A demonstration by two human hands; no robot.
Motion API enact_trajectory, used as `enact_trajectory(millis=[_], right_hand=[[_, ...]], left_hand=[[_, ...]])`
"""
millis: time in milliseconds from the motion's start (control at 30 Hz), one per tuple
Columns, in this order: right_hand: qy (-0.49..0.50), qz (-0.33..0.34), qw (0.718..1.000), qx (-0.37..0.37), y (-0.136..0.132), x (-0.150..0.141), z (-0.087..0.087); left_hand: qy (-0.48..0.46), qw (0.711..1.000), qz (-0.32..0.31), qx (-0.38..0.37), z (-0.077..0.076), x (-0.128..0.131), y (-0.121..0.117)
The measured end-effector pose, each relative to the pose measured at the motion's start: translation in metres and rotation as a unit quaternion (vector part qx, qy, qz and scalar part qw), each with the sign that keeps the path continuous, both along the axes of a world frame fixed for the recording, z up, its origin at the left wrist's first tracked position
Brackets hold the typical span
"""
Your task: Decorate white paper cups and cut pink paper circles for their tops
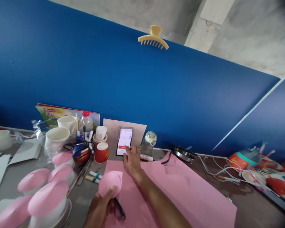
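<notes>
My left hand (pixel 101 205) pinches a pink paper circle (pixel 110 183) between thumb and fingers, low in the view. From beneath that hand a black marker (pixel 120 209) sticks out over the large pink paper sheet (pixel 199 193); whether the fingers hold it too I cannot tell. Reaching forward, my right hand (pixel 133 160) has a fingertip at the lower screen of a smartphone (pixel 123 142), near its red button. The other fingers are spread and hold nothing. The phone leans upright against a pale card (pixel 140 129).
White cups topped with pink paper circles (pixel 47 198) stand at left. Behind them are tall paper cups (pixel 58 136), a red-capped bottle (pixel 85 122) and a red cup (pixel 101 152). A glass jar (pixel 148 142) and tape roll (pixel 183 153) line the blue partition (pixel 123 72). White cables (pixel 211 167) lie right.
</notes>
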State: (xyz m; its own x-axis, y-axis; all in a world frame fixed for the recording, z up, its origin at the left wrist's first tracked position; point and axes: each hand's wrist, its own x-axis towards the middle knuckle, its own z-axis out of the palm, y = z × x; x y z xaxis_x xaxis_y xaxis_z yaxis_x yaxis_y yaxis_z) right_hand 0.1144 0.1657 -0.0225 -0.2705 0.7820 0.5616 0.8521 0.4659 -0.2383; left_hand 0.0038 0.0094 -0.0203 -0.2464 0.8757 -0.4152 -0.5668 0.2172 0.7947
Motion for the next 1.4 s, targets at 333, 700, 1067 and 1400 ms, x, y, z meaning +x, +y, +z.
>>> enact_trajectory(millis=[333, 700, 1067, 1400], right_hand=[[0.023, -0.001, 1.0, -0.003, 0.0, 0.003, 0.0], [0.172, 0.045, 0.983, 0.04, -0.003, 0.008, 0.003], [0.236, 0.198, 0.906, -0.289, -0.064, 0.04, 0.072], [0.343, 0.184, 0.711, -0.586, -0.14, 0.047, 0.045]], left_hand=[[0.0, 1.0, 0.004, -0.025, -0.003, -0.001, -0.001], [0.018, 1.0, 0.012, -0.015, 0.005, 0.0, -0.001], [-0.024, 0.999, 0.026, -0.001, 0.02, -0.001, -0.005], [-0.056, 0.996, -0.039, 0.053, 0.02, 0.002, -0.01]])
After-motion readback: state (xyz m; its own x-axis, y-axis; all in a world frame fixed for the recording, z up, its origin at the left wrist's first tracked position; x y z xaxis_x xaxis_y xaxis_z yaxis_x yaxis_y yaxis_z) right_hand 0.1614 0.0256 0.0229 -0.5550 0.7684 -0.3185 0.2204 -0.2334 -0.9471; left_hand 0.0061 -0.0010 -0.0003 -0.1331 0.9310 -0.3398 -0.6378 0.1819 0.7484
